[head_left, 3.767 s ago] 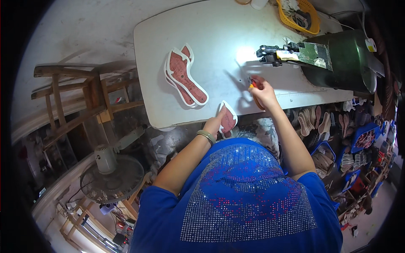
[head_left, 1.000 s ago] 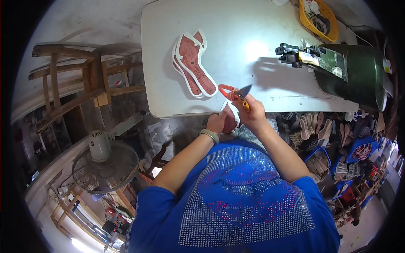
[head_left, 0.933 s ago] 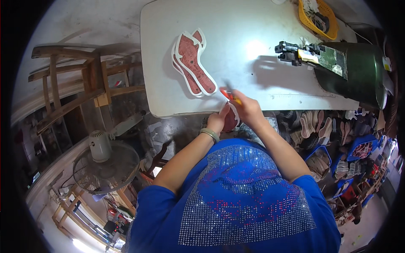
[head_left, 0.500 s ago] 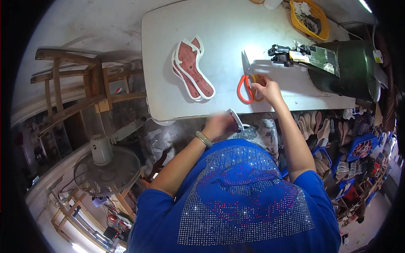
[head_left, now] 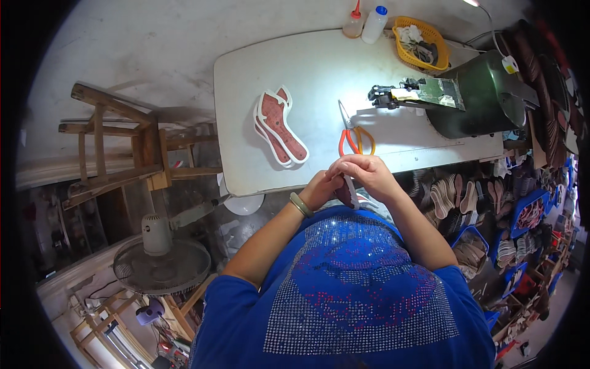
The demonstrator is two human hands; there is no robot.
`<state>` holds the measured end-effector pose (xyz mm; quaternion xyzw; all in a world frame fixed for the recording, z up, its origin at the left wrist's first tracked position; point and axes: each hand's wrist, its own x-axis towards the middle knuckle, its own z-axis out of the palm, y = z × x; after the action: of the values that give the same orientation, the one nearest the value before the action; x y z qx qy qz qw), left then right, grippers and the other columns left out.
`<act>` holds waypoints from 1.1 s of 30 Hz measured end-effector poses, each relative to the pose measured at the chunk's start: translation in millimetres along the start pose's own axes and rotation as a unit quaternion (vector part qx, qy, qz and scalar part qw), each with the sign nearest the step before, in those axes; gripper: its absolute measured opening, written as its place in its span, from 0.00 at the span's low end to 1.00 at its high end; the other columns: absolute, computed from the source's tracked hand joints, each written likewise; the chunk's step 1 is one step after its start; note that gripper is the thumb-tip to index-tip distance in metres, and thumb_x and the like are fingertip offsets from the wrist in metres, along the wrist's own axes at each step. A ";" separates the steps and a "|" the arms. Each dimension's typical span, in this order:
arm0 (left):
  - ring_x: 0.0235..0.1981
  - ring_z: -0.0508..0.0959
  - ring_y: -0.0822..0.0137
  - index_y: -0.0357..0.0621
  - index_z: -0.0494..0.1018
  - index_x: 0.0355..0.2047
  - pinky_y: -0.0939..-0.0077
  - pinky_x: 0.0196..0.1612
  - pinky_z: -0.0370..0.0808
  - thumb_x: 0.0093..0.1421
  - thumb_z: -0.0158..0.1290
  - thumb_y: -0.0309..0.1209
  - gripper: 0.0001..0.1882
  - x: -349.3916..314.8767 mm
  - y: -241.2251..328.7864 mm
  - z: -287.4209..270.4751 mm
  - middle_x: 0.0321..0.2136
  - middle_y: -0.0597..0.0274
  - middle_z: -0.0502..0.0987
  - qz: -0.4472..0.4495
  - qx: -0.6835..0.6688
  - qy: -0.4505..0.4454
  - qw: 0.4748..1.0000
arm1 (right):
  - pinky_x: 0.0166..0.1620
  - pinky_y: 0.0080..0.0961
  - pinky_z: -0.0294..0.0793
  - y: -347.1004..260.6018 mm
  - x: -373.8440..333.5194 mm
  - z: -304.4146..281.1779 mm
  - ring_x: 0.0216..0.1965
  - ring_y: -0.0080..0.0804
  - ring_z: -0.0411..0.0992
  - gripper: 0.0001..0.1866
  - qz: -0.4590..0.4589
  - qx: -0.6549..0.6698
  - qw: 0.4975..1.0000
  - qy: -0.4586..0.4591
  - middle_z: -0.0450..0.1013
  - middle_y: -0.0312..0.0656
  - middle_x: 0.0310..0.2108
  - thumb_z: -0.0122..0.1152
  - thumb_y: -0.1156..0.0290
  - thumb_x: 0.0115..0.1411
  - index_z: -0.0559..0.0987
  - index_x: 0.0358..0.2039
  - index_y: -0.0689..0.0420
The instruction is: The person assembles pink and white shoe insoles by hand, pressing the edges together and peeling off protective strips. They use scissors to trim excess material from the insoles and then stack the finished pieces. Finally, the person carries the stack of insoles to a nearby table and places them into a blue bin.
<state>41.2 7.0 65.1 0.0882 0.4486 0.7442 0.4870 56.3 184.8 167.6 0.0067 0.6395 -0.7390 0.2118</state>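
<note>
My left hand point(head_left: 321, 189), a pale bangle on its wrist, is closed on a dark red shoe insole point(head_left: 349, 194) with a white edge. The insole is held low in front of my shirt, just off the table's near edge, and is partly hidden by the fingers. My right hand point(head_left: 370, 174) meets the left one there, its fingers bent and closed on the same piece; the fingertips are partly covered. Beyond my hands lie scissors point(head_left: 349, 139) with orange and yellow handles, blades pointing away. Further left, red insoles with white rims point(head_left: 284, 128) lie overlapped.
A green sewing machine point(head_left: 476, 98) stands on the right of the white table point(head_left: 239, 80). Behind it are a yellow basket point(head_left: 404, 52) and two bottles point(head_left: 373, 27). A fan point(head_left: 161, 258) and wooden stools point(head_left: 110, 138) stand left; shoe parts point(head_left: 452, 194) are piled right.
My right hand has let go of the scissors, left them on the table and come down to the insole beside my left hand. The view has tilted, bringing the bottles into sight.
</note>
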 end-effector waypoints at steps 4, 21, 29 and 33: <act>0.35 0.77 0.71 0.38 0.67 0.49 0.75 0.39 0.76 0.64 0.46 0.48 0.25 3.0 -1.3 -6.3 0.36 0.62 0.75 -0.005 0.039 0.082 0.996 | 0.49 0.25 0.70 14.1 10.7 0.6 0.40 0.26 0.73 0.16 -0.009 0.106 0.993 0.058 0.76 0.42 0.39 0.48 0.64 0.66 0.77 0.44 0.63; 0.55 0.68 0.64 0.42 0.59 0.60 0.70 0.59 0.61 0.61 0.39 0.62 0.40 -0.9 96.9 -143.4 0.53 0.60 0.68 0.260 -0.117 0.511 0.811 | 0.42 0.19 0.70 55.9 185.0 24.3 0.36 0.22 0.71 0.11 0.012 0.013 0.998 0.064 0.75 0.36 0.32 0.63 0.71 0.56 0.78 0.38 0.61; 0.42 0.76 0.67 0.34 0.69 0.44 0.72 0.46 0.73 0.64 0.47 0.45 0.22 43.1 74.2 -171.4 0.40 0.56 0.75 0.217 -0.001 0.595 0.774 | 0.58 0.38 0.62 89.7 178.7 48.1 0.55 0.53 0.64 0.49 -0.189 -0.143 0.965 0.114 0.63 0.60 0.53 0.74 0.59 0.43 0.57 0.59 0.66; 0.52 0.69 0.57 0.30 0.46 0.62 0.67 0.53 0.69 0.57 0.56 0.50 0.47 59.2 80.5 -145.1 0.54 0.44 0.64 0.181 -0.007 0.551 0.815 | 0.59 0.35 0.63 97.9 150.2 5.7 0.57 0.56 0.62 0.43 -0.117 -0.251 0.953 0.124 0.60 0.63 0.56 0.65 0.57 0.53 0.56 0.61 0.66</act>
<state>-123.5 -39.7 23.2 -0.2601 0.6124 0.7464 0.0158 -47.4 124.6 34.2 -0.0302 0.8218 -0.5677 0.0375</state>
